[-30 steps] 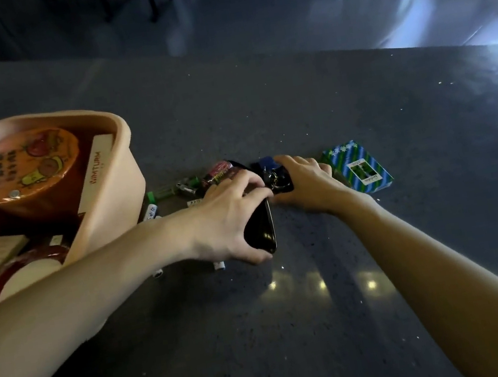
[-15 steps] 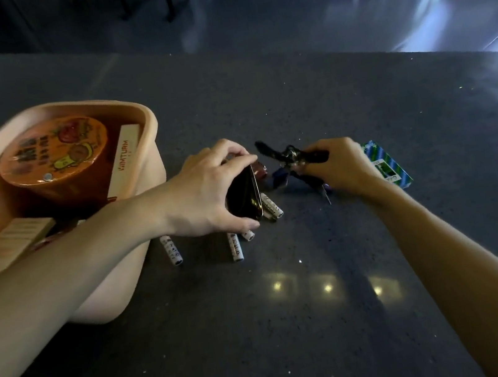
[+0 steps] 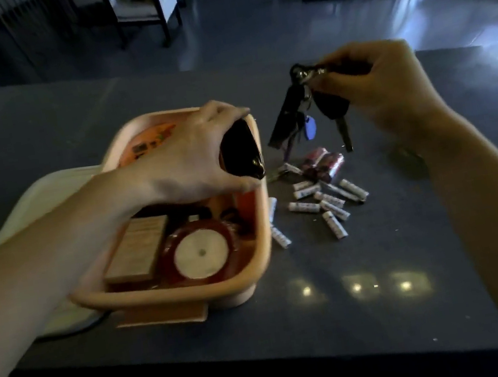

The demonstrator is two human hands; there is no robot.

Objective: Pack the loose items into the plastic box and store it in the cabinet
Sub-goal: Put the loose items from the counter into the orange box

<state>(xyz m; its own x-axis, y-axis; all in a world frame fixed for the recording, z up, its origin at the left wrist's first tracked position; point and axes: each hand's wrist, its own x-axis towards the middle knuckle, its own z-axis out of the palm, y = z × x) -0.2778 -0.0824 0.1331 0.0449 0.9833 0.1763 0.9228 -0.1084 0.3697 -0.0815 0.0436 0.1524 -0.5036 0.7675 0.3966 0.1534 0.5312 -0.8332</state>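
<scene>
So the left hand (image 3: 190, 158) is hovering over the peach plastic box (image 3: 173, 293), fingers clamped around a glossy black object (image 3: 240, 153), can't really tell what it is, and it's sitting right above the box's right rim. The right hand (image 3: 389, 91) is up in the air further right, fingers pinched together on a bunch of keys (image 3: 307, 114), which is dangling over the dark surface (image 3: 327, 322) with a black fob, a small blue tag and a car key hanging down.

The box is sitting on the surface toward the left, resting partly on a pale lid or tray (image 3: 38, 202), hard to say which. Inside it there's a wooden block (image 3: 138, 248), a round red thing with a white centre (image 3: 201, 254), and an orange round tin (image 3: 149, 142) at the far end, mostly hidden behind the left hand.

Just right of the box, a scatter of small white batteries (image 3: 325, 205) is lying loose on the surface, with a couple of red cylinders (image 3: 323, 163) just beyond them, under the hanging keys.
</scene>
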